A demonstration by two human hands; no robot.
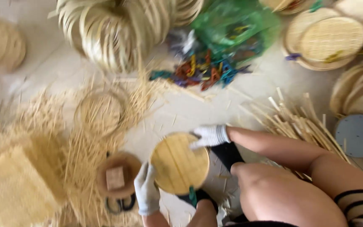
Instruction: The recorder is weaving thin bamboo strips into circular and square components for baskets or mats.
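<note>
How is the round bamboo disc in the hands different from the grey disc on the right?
The bamboo disc is pale yellow with straight slat lines; the grey disc is plain blue-grey. The bamboo disc is gripped by the left hand and right hand, both gloved; the grey disc lies untouched beside bamboo strips. Both are round and flat.

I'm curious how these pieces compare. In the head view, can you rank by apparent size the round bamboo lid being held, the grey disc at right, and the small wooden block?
1. Round bamboo lid, though nearest the camera.
2. Grey disc, partly cut off, so unsure.
3. Small wooden block, clearly smallest.
</note>
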